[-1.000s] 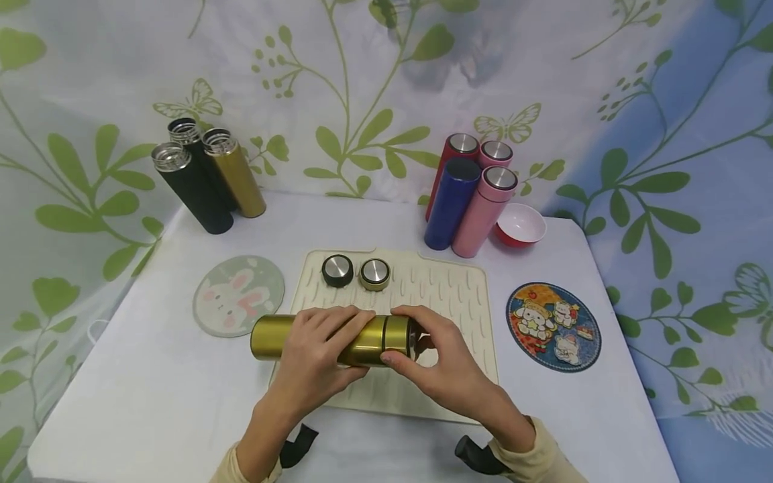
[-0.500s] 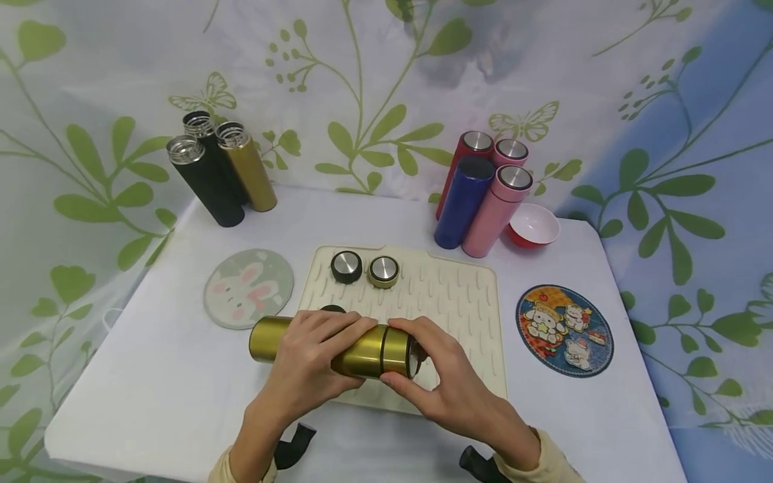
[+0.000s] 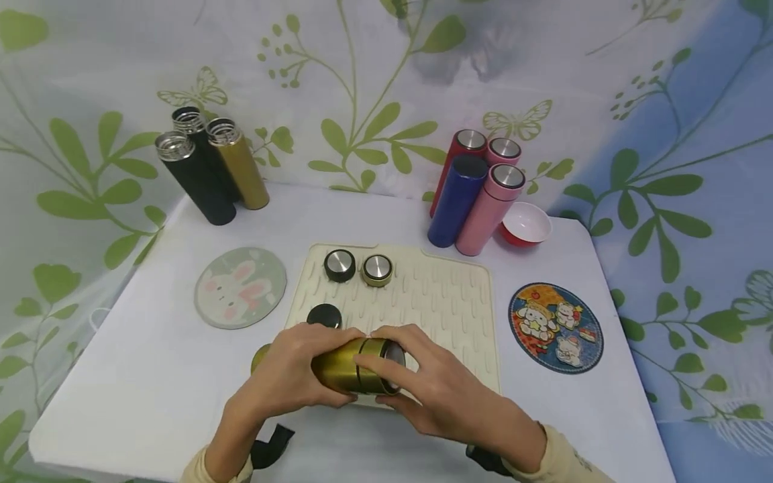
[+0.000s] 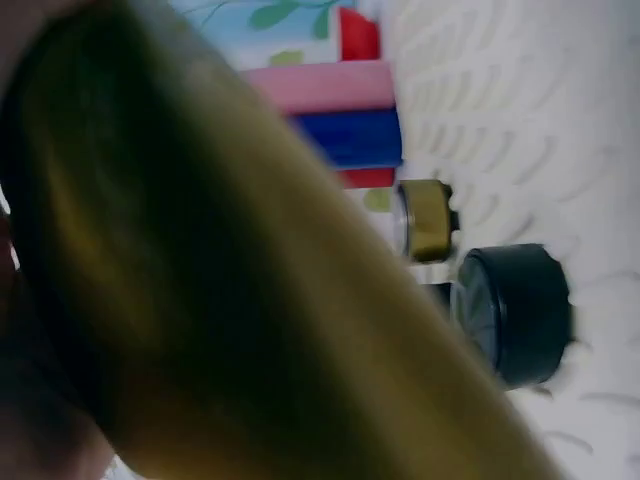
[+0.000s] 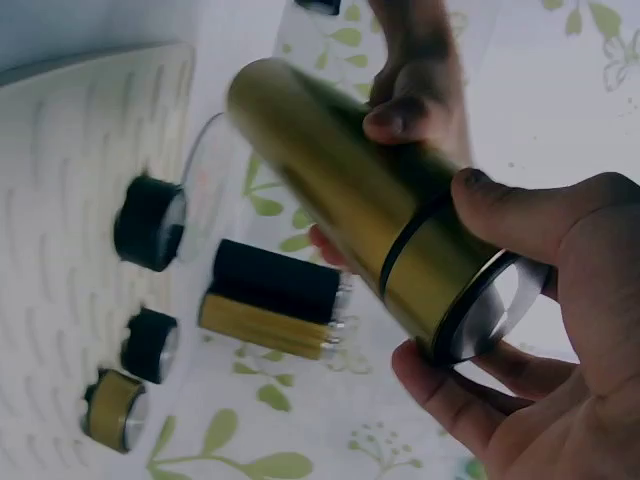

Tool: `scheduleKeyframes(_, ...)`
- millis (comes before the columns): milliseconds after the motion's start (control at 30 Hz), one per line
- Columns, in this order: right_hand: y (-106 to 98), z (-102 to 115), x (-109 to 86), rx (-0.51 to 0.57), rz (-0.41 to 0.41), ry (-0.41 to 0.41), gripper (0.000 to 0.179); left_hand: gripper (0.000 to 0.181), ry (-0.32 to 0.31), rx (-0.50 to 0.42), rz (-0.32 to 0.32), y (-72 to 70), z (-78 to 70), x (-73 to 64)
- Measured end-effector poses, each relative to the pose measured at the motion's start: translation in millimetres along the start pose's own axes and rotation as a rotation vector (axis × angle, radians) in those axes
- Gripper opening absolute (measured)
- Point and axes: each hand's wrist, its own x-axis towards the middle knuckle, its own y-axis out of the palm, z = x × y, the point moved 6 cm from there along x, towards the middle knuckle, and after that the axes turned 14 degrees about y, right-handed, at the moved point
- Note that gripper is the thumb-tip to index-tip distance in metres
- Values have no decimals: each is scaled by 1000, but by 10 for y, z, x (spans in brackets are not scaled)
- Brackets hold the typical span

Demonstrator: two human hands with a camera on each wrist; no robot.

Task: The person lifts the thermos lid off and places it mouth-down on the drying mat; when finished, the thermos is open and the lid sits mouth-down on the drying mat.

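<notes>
Shiny gold metal bottle, held
Left hand curls round it, right hand pinches its gold lid, over the cream ridged mat's seven o'clock; right wrist view shows the silver top, left wrist just gold side.

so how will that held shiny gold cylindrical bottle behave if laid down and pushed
The held gold bottle would probably roll, given its round body. Its glossy surface may be slippery. It looks stiff, undented under the left hand.

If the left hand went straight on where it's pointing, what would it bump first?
Probably the right hand, at the lidded end of the shiny gold cylindrical metal bottle, though depth is hard to tell there.
</notes>
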Motion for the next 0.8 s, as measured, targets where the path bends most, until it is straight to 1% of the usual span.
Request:
scheduleKeyframes(67,27,-56,42,23,26,21,70,77,-35,72,-22,-29,-13,-63)
scheduleKeyframes(100,30,-85,55,42,18,24,72,78,-40,104,-37,-40,-23,-71)
scheduleKeyframes(133,27,-109,61,67,10,44,72,78,-41,129,-51,-46,-31,-62)
scheduleKeyframes(200,13,-168,51,131,-1,115,77,78,-25,158,-77,-34,-46,-27)
scheduleKeyframes(267,7,-259,35,205,3,236,83,78,-15,191,-94,-13,-54,10)
scheduleKeyframes(333,24,-354,21,253,28,383,82,80,-10,229,-100,9,-56,31)
scheduleKeyframes(433,90,-487,6,263,109,601,64,81,-13,290,-88,48,-51,31)
scheduleKeyframes(500,130,-533,0,263,163,683,54,81,-17,314,-70,74,-46,18)
scheduleKeyframes(533,142,-541,-1,272,180,699,52,81,-20,319,-62,83,-42,9)
scheduleKeyframes(567,146,-537,1,274,185,686,51,81,-25,317,-57,89,-35,-1)
scheduleKeyframes(600,140,-523,8,280,178,652,51,81,-31,310,-56,90,-28,-11)
scheduleKeyframes(667,111,-476,22,293,144,556,56,81,-43,297,-60,81,-14,-29)
scheduleKeyframes(733,83,-428,29,287,105,459,68,81,-50,281,-72,65,-6,-40)
scheduleKeyframes(767,77,-414,30,282,95,435,76,81,-53,276,-79,56,-5,-44)
scheduleKeyframes(800,78,-411,29,285,95,437,84,81,-55,274,-85,48,-6,-47)
